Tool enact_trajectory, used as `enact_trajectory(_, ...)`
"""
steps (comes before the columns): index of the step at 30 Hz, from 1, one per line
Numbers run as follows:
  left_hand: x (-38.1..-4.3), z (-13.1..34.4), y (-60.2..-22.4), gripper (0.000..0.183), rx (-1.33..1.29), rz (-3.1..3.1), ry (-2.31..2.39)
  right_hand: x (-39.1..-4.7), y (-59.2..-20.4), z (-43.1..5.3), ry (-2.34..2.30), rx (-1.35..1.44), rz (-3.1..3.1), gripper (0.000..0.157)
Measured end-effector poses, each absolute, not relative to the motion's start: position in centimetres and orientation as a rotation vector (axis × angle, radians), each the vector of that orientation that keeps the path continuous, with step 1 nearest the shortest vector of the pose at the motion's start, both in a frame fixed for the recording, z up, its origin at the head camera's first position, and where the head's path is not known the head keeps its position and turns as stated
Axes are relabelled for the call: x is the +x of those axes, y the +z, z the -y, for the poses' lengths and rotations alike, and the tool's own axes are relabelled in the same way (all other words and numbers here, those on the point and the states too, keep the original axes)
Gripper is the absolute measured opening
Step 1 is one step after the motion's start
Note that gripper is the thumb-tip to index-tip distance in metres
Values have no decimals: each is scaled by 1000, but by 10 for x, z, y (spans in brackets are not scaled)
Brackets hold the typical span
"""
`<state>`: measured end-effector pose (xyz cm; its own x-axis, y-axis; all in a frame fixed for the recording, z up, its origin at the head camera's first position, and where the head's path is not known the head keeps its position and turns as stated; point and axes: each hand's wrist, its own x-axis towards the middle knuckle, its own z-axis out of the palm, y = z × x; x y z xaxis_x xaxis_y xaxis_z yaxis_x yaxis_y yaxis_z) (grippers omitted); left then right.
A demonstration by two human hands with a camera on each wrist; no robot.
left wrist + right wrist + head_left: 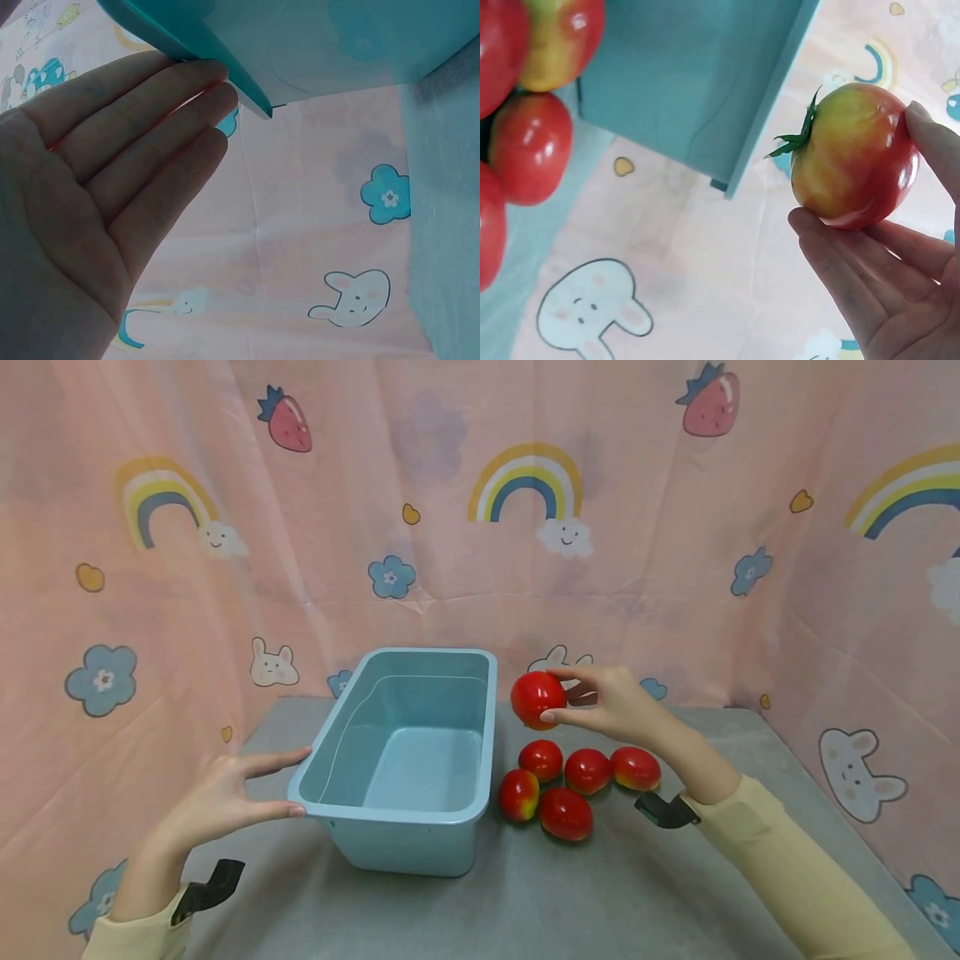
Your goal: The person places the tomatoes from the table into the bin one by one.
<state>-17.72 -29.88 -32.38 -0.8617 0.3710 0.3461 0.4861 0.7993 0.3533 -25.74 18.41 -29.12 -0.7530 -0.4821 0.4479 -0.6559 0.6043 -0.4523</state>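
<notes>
My right hand (611,703) pinches a red tomato (537,700) between thumb and fingertips, raised above the table just right of the blue plastic basin (397,816). In the right wrist view this tomato (855,155) shows a yellow-green side and a green leafy stem. Several more tomatoes (566,814) lie grouped on the table beside the basin's right wall. At the basin's left side, my left hand (217,797) touches the rim near its front corner. Its fingers (150,112) are straight and close together in the left wrist view. Nothing is visible inside the basin.
A grey cloth covers the table (300,910). Behind it and at both sides hangs a pink curtain (322,543) printed with rainbows, rabbits and flowers. Black straps with small cameras (666,811) sit at both wrists.
</notes>
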Motion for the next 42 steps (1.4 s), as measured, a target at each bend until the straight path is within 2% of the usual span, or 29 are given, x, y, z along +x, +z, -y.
enact_trajectory(42,-177,298,-324,64,-688,2729,-666,-272,-242,-113,902,1117,2595,55)
